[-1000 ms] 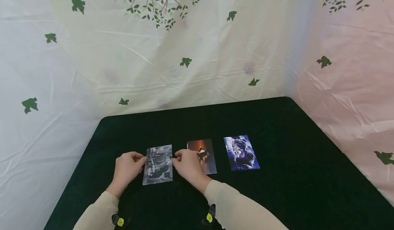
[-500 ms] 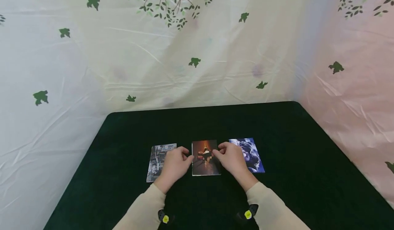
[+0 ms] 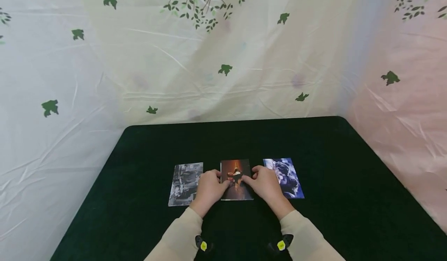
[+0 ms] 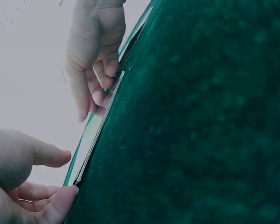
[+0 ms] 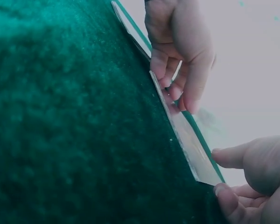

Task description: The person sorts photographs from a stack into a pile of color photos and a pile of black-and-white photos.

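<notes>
In the head view the middle postcard (image 3: 236, 193), brown and orange with a dark figure, lies flat; the wrist views show layered edges, as of a thin stack. My left hand (image 3: 210, 187) is at its left edge and my right hand (image 3: 267, 185) at its right. In the left wrist view, fingertips of the left hand (image 4: 28, 177) touch the stack's corner while the thumb stands apart above it. The right hand (image 5: 256, 177) lies likewise at the opposite edge in the right wrist view. Neither hand lifts the stack.
A grey postcard (image 3: 183, 183) lies left of the middle one, partly behind my left hand. To the right lies a blue-violet postcard (image 3: 288, 177), partly covered by my right hand. A dark green cloth (image 3: 237, 140) covers the table; a patterned curtain (image 3: 174, 74) hangs behind.
Both hands have moved right from the sides of the grey postcard to the sides of the middle one. In the last half second the left thumb has come over the middle postcard.
</notes>
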The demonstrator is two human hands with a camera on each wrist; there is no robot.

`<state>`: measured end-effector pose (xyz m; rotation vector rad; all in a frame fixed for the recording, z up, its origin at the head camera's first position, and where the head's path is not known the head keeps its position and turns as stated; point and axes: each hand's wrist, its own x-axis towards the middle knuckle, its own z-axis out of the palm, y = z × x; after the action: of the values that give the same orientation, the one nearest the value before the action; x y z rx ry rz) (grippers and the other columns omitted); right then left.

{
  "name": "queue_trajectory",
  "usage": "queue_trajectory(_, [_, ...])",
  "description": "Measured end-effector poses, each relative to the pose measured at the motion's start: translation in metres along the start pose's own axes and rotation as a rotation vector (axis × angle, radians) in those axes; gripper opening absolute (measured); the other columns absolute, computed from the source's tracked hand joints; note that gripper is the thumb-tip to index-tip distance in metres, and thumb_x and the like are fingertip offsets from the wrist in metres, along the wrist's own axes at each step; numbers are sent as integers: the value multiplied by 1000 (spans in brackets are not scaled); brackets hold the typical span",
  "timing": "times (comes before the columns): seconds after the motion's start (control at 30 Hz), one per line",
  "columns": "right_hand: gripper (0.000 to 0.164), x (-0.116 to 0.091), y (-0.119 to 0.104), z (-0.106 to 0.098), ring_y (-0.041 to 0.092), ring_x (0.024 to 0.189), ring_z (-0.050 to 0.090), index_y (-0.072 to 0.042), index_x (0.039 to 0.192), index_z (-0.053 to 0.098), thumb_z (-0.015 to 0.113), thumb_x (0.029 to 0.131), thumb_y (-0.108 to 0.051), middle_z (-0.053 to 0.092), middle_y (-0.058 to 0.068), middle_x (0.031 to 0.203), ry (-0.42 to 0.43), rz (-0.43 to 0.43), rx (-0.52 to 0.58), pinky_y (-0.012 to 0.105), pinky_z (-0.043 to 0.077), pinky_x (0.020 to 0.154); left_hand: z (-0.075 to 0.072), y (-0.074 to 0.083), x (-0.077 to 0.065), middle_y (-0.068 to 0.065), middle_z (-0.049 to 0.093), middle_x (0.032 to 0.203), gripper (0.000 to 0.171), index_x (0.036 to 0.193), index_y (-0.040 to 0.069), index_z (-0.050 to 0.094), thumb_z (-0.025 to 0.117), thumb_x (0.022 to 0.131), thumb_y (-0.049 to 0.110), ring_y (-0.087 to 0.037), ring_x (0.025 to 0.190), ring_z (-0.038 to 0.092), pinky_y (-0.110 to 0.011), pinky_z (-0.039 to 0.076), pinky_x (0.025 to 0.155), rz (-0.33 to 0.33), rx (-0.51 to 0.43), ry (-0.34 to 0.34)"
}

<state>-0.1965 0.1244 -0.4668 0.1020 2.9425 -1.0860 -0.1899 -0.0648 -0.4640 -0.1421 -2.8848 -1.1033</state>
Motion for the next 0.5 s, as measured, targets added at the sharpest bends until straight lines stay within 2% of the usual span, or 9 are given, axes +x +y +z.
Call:
queue_trajectory(0.3, [48, 0, 5, 6, 14, 62, 52, -1, 110, 67, 78, 79, -36, 60, 2, 77, 42, -46, -51, 29, 42, 54, 5, 1, -1, -5, 62, 75, 39, 104, -3, 70, 79, 79, 25, -13, 63, 52, -32, 45, 59, 16, 24, 1])
queue_trajectory(0.5, [46, 1, 1, 9, 14, 61, 50, -2, 109, 67, 79, 79, -34, 57, 2, 75, 36, -68, -36, 29, 41, 53, 3, -2, -2, -10, 66, 87, 38, 103, -3, 71, 80, 78, 24, -18, 75, 58, -39, 50, 70, 16, 42, 19])
